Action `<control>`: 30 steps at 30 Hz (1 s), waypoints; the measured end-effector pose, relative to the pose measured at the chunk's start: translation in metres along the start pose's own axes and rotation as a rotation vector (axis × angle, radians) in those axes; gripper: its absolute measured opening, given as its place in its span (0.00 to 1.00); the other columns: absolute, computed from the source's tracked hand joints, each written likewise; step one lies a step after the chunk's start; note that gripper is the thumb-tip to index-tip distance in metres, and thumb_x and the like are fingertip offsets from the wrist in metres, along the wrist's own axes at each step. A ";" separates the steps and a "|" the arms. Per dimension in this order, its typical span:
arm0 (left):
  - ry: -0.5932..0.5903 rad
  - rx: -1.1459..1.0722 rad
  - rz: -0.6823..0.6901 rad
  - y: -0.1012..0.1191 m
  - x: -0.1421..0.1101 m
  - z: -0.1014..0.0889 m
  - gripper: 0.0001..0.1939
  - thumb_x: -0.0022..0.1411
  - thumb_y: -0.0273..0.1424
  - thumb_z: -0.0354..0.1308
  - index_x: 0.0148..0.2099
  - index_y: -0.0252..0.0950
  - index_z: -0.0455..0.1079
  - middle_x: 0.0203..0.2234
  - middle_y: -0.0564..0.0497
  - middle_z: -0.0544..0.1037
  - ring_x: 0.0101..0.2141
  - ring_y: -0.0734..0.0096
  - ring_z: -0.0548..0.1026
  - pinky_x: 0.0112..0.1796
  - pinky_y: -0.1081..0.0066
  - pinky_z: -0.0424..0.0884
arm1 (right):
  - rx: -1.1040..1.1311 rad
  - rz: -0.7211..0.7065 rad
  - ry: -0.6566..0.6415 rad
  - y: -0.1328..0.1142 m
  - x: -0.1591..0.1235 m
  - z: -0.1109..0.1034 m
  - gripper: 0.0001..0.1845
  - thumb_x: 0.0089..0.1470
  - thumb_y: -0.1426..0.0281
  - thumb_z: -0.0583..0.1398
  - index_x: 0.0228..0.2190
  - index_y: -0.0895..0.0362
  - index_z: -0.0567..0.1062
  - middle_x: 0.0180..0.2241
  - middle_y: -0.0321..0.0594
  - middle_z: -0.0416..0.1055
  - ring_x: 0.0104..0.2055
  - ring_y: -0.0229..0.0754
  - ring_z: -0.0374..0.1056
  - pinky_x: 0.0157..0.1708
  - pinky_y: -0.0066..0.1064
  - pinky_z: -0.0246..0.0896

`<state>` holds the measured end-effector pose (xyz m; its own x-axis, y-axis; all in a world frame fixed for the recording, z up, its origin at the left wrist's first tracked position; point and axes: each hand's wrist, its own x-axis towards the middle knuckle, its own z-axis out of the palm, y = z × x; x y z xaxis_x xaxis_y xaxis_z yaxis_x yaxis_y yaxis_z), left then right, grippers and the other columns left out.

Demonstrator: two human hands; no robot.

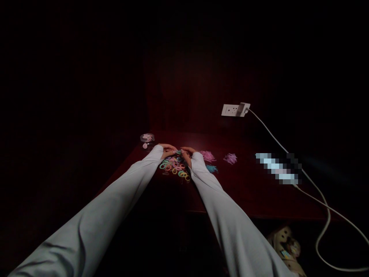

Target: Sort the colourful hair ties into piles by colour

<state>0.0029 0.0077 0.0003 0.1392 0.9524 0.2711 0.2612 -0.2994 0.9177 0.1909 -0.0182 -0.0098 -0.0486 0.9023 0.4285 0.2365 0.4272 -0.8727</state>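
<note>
Pinching a small green thing (178,152) between them, the left hand (168,149) and right hand (188,151) meet mid-frame; I can't tell what it is. Sleeves partly hide the colored rings (174,167) just below. The dark red table (245,192) fades into black. A blurry patch (278,169) covers something at right. The white wall socket (230,110) is upper right of middle.

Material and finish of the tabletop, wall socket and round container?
Tabletop: probably lacquered or varnished wood, dark red, soft sheen near the back; could be laminate.
Wall socket: likely white moulded plastic, smooth, crisp edges.
Round container: clear plastic or glass, can't tell which; pink contents show through, rim catches light.
</note>
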 end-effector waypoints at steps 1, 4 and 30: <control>0.001 0.010 -0.005 0.001 -0.001 0.001 0.13 0.48 0.36 0.71 0.34 0.32 0.81 0.26 0.47 0.83 0.28 0.66 0.80 0.31 0.72 0.74 | 0.013 0.009 -0.014 0.000 0.000 0.000 0.16 0.54 0.58 0.63 0.38 0.55 0.82 0.29 0.36 0.77 0.27 0.35 0.64 0.27 0.25 0.61; -0.020 0.062 -0.006 0.005 -0.003 0.001 0.12 0.50 0.34 0.70 0.35 0.32 0.81 0.25 0.48 0.83 0.26 0.68 0.78 0.28 0.74 0.72 | 0.040 0.032 -0.064 0.002 0.002 -0.001 0.17 0.49 0.55 0.67 0.33 0.56 0.82 0.27 0.37 0.76 0.26 0.35 0.65 0.26 0.25 0.60; -0.020 0.207 0.042 0.006 -0.006 0.003 0.14 0.54 0.37 0.66 0.38 0.32 0.82 0.23 0.50 0.80 0.20 0.76 0.68 0.21 0.77 0.56 | 0.143 0.087 -0.076 0.012 0.003 -0.004 0.19 0.43 0.53 0.68 0.28 0.56 0.77 0.21 0.34 0.70 0.23 0.35 0.62 0.23 0.25 0.55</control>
<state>0.0063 -0.0002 0.0037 0.1720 0.9383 0.2999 0.4455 -0.3456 0.8259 0.1978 -0.0107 -0.0182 -0.1084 0.9357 0.3357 0.1027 0.3464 -0.9325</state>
